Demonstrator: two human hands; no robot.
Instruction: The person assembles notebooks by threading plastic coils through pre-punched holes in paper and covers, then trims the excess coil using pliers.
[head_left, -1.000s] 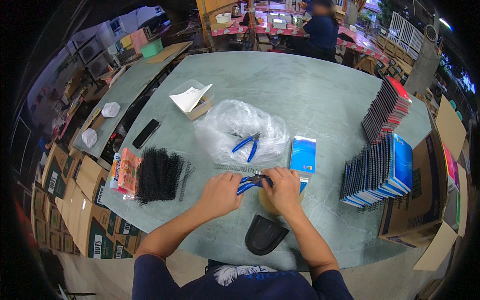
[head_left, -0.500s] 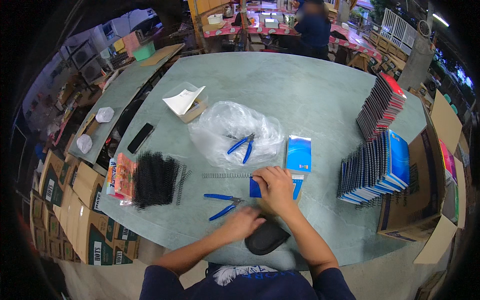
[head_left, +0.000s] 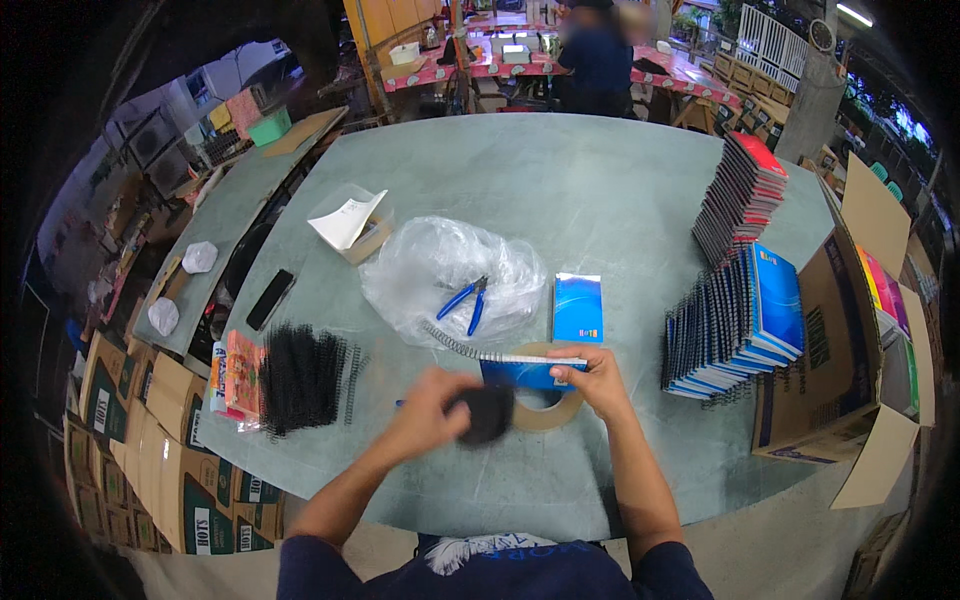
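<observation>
My right hand pinches the right end of a small blue notebook, its white page edge facing up. A black spiral coil sits along that edge at the left and sticks out past it, curving up and left. My left hand, smeared by motion, has its fingers on a black rounded pad just below the notebook. A tan ring like a tape roll lies under the notebook. Another blue notebook lies flat beyond my right hand. Blue-handled cutters rest on a clear plastic bag.
Black coils lie in a heap at the left, near a phone and a plastic tub. Blue spiral notebooks and red ones stand stacked at the right, next to an open carton. A person is at a far table.
My left hand has lifted the black pad off the table and brought it up and left, uncovering the ring. My right hand now grips the notebook's right end; the coil tilts upward.
</observation>
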